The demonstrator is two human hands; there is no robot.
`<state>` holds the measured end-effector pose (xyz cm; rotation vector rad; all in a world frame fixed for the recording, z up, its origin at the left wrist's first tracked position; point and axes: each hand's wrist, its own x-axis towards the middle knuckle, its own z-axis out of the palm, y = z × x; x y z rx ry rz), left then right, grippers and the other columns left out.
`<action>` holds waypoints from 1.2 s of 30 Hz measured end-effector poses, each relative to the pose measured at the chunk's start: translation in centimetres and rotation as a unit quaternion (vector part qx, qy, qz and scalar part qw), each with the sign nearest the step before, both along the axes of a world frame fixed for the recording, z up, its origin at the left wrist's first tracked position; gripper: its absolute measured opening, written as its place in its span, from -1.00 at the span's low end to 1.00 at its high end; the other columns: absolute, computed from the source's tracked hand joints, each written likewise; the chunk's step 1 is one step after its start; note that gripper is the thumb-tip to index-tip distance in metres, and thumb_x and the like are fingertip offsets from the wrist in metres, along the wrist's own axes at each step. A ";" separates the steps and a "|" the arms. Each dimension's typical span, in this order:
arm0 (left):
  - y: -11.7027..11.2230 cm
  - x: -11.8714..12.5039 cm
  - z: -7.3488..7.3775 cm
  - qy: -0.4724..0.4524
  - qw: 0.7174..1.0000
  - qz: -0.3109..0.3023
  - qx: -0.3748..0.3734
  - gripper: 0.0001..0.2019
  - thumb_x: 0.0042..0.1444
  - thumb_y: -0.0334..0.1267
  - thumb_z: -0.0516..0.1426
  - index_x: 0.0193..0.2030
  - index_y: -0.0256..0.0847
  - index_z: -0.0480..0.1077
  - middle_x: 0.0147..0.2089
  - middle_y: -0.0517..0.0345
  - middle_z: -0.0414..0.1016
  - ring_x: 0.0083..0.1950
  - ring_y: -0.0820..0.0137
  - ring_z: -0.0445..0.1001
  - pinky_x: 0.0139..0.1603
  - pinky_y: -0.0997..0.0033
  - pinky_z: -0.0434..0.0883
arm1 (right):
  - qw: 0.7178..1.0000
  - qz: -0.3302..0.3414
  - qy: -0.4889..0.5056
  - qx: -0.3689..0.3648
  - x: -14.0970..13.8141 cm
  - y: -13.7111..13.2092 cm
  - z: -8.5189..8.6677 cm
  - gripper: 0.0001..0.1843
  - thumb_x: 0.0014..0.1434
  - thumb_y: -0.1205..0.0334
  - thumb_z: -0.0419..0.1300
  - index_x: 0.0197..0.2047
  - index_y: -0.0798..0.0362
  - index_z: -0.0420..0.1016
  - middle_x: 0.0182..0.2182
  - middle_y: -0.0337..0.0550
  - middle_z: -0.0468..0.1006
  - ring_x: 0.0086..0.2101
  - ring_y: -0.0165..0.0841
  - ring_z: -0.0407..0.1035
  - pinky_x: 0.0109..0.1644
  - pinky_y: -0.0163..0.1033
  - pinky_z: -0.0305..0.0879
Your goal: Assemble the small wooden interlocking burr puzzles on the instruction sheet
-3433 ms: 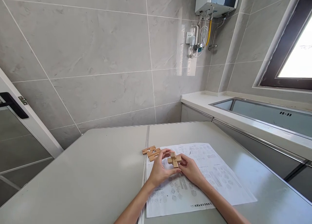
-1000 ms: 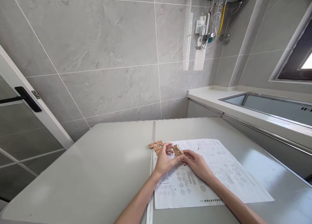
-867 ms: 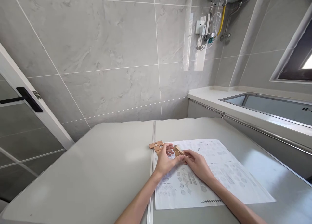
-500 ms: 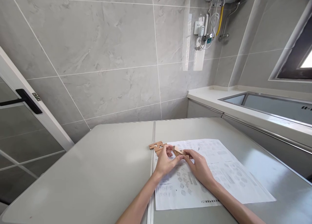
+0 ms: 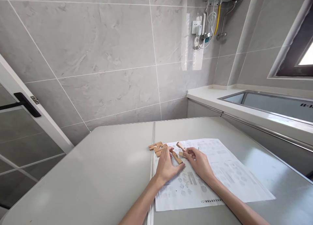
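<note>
My left hand [image 5: 167, 166] rests on a printed instruction sheet [image 5: 220, 176] and pinches a long notched wooden puzzle bar [image 5: 176, 157] that lies slanted on the paper. My right hand [image 5: 199, 161] is just to its right, fingers curled round another small wooden puzzle piece [image 5: 181, 147] whose end sticks up past the fingertips. A small stack of loose wooden puzzle pieces [image 5: 156, 147] lies on the grey table [image 5: 97, 172] just beyond my left hand, at the sheet's far left corner.
A seam runs down the table's middle beside the sheet. A white counter with a steel sink [image 5: 269, 102] stands to the right. Tiled wall behind, a water heater with pipes [image 5: 215, 9] above, a glass door with a black handle [image 5: 26, 104] at left.
The assembled wooden cross I held between both hands has come apart; one bar now lies low in my left hand and another piece is in my right. The view has shifted slightly.
</note>
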<state>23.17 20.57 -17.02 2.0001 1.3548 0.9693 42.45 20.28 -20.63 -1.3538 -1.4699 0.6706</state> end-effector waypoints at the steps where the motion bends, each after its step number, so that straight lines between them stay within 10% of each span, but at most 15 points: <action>1: 0.0 0.0 -0.2 0.020 1.000 -0.011 0.011 -0.34 -0.09 -0.17 0.46 0.14 -0.11 0.31 0.13 -0.04 0.50 0.14 0.03 0.48 0.18 -0.02 0.42 | 1.000 0.001 -0.003 0.003 0.0 0.0 0.0 -0.65 0.36 -0.15 0.20 -0.14 -0.04 0.57 -0.20 -0.06 0.73 -0.20 -0.10 0.62 -0.07 -0.06 0.49; 13: 0.0 0.0 -0.8 0.078 0.996 -0.042 0.033 -0.39 -0.05 -0.18 0.43 0.12 -0.11 0.31 0.09 -0.03 0.50 0.15 0.00 0.49 0.19 -0.05 0.43 | 0.997 0.007 0.038 -0.069 -0.2 -0.8 1.7 -0.63 0.31 -0.19 0.22 -0.16 -0.06 0.58 -0.30 -0.12 0.75 -0.25 -0.12 0.67 -0.13 -0.13 0.53; 23: -0.6 0.3 -0.7 0.092 0.994 -0.049 0.032 -0.33 0.00 -0.15 0.45 0.21 -0.10 0.31 0.23 -0.06 0.47 0.26 -0.04 0.44 0.27 -0.08 0.40 | 0.975 -0.056 -0.187 -0.103 2.6 -2.1 2.4 -0.67 0.31 -0.10 0.16 -0.39 -0.08 0.46 -0.28 -0.19 0.68 -0.26 -0.17 0.56 -0.26 -0.16 0.35; 36: -0.6 0.2 -1.1 0.093 0.993 -0.068 0.041 -0.29 0.02 -0.06 0.47 0.26 -0.06 0.31 0.18 0.01 0.51 0.22 -0.01 0.43 0.20 -0.05 0.43 | 0.971 0.005 -0.239 0.009 2.2 -3.7 0.9 -0.64 0.44 -0.13 0.07 -0.30 -0.09 0.39 -0.19 -0.11 0.60 -0.15 -0.14 0.53 -0.25 -0.14 0.42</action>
